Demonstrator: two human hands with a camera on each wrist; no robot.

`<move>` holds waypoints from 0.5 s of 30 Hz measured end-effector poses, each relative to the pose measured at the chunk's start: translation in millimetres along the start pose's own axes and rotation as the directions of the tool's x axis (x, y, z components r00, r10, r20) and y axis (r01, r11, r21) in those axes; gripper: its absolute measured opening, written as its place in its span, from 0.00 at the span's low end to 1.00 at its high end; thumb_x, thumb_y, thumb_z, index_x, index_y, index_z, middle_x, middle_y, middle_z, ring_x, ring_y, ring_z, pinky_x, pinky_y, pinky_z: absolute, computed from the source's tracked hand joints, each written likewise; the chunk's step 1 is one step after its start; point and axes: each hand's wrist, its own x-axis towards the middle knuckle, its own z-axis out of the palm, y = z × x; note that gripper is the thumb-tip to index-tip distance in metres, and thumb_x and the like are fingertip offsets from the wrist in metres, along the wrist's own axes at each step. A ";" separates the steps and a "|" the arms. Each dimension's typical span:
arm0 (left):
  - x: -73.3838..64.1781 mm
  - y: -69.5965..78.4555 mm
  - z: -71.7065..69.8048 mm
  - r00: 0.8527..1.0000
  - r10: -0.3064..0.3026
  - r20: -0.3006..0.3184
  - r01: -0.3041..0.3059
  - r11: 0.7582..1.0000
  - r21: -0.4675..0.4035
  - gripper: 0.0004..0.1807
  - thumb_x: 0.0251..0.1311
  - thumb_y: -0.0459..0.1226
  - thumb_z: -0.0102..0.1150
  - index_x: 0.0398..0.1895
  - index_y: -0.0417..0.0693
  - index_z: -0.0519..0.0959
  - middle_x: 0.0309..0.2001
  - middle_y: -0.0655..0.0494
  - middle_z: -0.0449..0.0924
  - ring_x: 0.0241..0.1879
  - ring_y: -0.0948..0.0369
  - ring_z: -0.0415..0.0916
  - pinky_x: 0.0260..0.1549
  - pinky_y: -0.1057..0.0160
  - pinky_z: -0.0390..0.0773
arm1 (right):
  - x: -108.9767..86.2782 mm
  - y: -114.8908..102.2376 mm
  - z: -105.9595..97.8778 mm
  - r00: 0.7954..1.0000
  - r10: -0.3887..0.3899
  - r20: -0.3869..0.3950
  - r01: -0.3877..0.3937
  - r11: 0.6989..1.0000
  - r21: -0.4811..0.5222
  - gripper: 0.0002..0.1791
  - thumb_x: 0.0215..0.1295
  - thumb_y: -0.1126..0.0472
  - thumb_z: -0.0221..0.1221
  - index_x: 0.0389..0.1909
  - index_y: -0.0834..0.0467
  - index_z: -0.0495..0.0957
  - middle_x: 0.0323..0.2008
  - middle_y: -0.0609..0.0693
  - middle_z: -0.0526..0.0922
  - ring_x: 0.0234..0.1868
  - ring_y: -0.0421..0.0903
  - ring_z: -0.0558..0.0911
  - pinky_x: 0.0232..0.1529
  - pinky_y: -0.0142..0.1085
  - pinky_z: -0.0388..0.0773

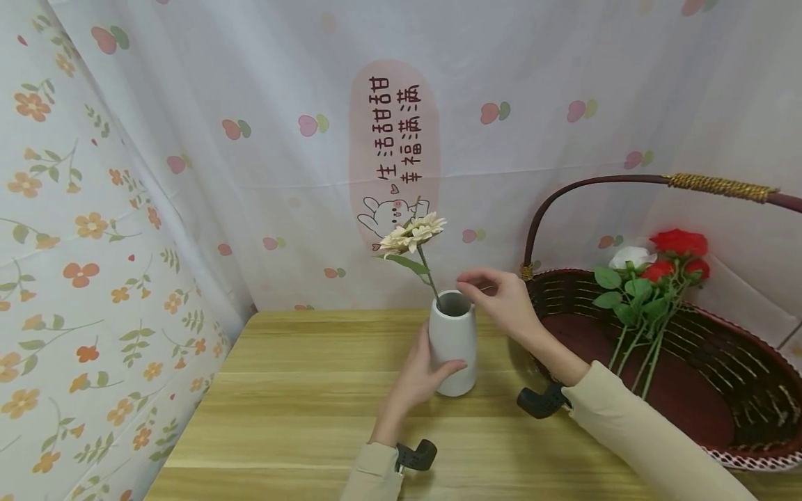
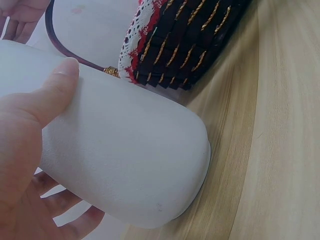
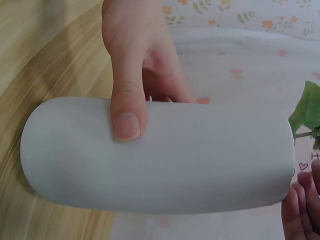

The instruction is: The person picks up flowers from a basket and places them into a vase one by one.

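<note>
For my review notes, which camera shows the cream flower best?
The head view: the cream flower shows petals, leaf and stem. The right wrist view catches only some leaf and stem; the left wrist view, none.

Long sleeves [image 1: 651,435] of plain, light beige cloth are worn, and soft creases can be seen in the fabric. Beside each cuff [image 1: 379,456], a compact black device [image 1: 418,456] (bent at an angle, rather chunky) is worn.

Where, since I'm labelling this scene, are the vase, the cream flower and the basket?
Vase [image 1: 454,339]: head view, on the front of its body.
Cream flower [image 1: 411,236]: head view, on its petals.
Basket [image 1: 692,396]: head view, on its bare inside floor.
</note>
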 end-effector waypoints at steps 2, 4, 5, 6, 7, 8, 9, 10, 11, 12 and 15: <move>0.3 -0.3 0.7 1.000 0.004 -0.003 -0.004 1.000 0.003 0.50 0.47 0.58 0.62 0.69 0.62 0.44 0.61 0.57 0.59 0.56 0.61 0.62 0.54 0.54 0.64 | -1.1 1.4 -2.6 1.000 0.005 -0.001 -0.005 1.000 0.001 0.11 0.59 0.54 0.61 0.38 0.56 0.82 0.34 0.47 0.83 0.33 0.42 0.80 0.34 0.35 0.78; 0.4 -0.6 1.3 1.000 0.009 -0.007 -0.009 1.000 0.006 0.50 0.47 0.58 0.62 0.70 0.61 0.44 0.61 0.56 0.59 0.57 0.61 0.62 0.55 0.54 0.64 | -2.2 3.4 -4.9 1.000 0.014 -0.002 -0.014 1.000 -0.010 0.11 0.58 0.53 0.61 0.38 0.55 0.82 0.34 0.47 0.83 0.33 0.42 0.80 0.34 0.34 0.78; 0.5 -0.7 1.5 1.000 0.011 -0.010 -0.010 1.000 0.008 0.51 0.47 0.58 0.62 0.70 0.60 0.44 0.61 0.56 0.59 0.57 0.61 0.62 0.55 0.54 0.64 | -2.9 4.1 -5.9 1.000 0.019 -0.002 -0.019 1.000 -0.014 0.11 0.58 0.53 0.61 0.38 0.54 0.82 0.34 0.46 0.83 0.33 0.41 0.80 0.34 0.34 0.78; 0.6 -0.9 1.7 1.000 0.013 -0.012 -0.012 1.000 0.007 0.51 0.47 0.58 0.62 0.70 0.60 0.44 0.60 0.56 0.59 0.57 0.61 0.62 0.55 0.54 0.64 | -3.6 4.5 -6.9 1.000 0.026 -0.004 -0.026 1.000 -0.015 0.11 0.58 0.53 0.61 0.38 0.54 0.82 0.34 0.46 0.83 0.33 0.41 0.80 0.34 0.35 0.78; 0.6 -1.0 2.0 1.000 0.013 -0.012 -0.013 1.000 0.006 0.51 0.47 0.58 0.62 0.70 0.59 0.45 0.60 0.56 0.59 0.57 0.61 0.62 0.55 0.54 0.64 | -4.2 4.5 -8.0 1.000 0.029 -0.005 -0.029 0.999 -0.019 0.11 0.58 0.53 0.62 0.38 0.54 0.82 0.34 0.46 0.83 0.33 0.40 0.80 0.34 0.34 0.78; 0.7 -1.1 2.2 1.000 0.015 -0.013 -0.015 1.000 0.004 0.51 0.47 0.57 0.63 0.69 0.59 0.45 0.60 0.55 0.60 0.57 0.61 0.62 0.55 0.54 0.64 | -5.0 4.3 -9.2 0.999 0.031 -0.006 -0.032 0.999 -0.027 0.10 0.58 0.53 0.62 0.38 0.54 0.82 0.34 0.46 0.83 0.33 0.40 0.80 0.34 0.34 0.77; 0.7 -1.2 2.4 1.000 0.013 -0.013 -0.013 1.000 0.000 0.51 0.47 0.57 0.63 0.69 0.59 0.45 0.60 0.56 0.60 0.56 0.61 0.62 0.55 0.55 0.64 | -5.8 3.2 -10.5 0.999 0.035 -0.008 -0.035 0.999 -0.031 0.10 0.58 0.54 0.62 0.38 0.54 0.82 0.34 0.46 0.83 0.33 0.40 0.80 0.34 0.32 0.77; 0.7 -1.3 2.5 1.000 0.012 -0.011 -0.012 1.000 -0.004 0.51 0.47 0.57 0.63 0.69 0.59 0.45 0.60 0.56 0.60 0.56 0.61 0.62 0.54 0.55 0.64 | -6.5 1.4 -12.0 0.999 0.035 -0.010 -0.035 0.999 -0.029 0.10 0.58 0.56 0.62 0.38 0.56 0.82 0.34 0.47 0.83 0.33 0.41 0.80 0.33 0.32 0.77; 0.8 -1.5 2.7 1.000 0.011 -0.009 -0.011 1.000 -0.008 0.51 0.47 0.57 0.63 0.69 0.59 0.45 0.60 0.56 0.60 0.56 0.61 0.62 0.54 0.54 0.64 | -7.4 -2.4 -13.7 0.999 0.033 -0.013 -0.034 0.999 -0.026 0.09 0.58 0.57 0.62 0.38 0.57 0.82 0.33 0.48 0.83 0.32 0.42 0.80 0.33 0.31 0.77; 0.8 -1.4 2.7 1.000 0.009 -0.007 -0.010 1.000 -0.011 0.51 0.47 0.56 0.63 0.69 0.59 0.44 0.60 0.56 0.60 0.56 0.61 0.62 0.54 0.55 0.64 | -8.5 -6.8 -15.4 0.999 0.031 -0.016 -0.031 0.999 -0.026 0.09 0.58 0.59 0.62 0.38 0.58 0.81 0.34 0.50 0.83 0.32 0.44 0.80 0.33 0.31 0.76; 0.6 -1.3 2.5 1.000 0.008 -0.006 -0.008 1.000 -0.015 0.51 0.47 0.56 0.64 0.70 0.59 0.44 0.60 0.55 0.60 0.56 0.61 0.62 0.54 0.54 0.64 | -11.5 -18.0 -20.1 0.999 0.033 -0.025 -0.033 0.999 -0.011 0.09 0.57 0.64 0.62 0.37 0.63 0.81 0.33 0.54 0.83 0.33 0.49 0.80 0.33 0.31 0.76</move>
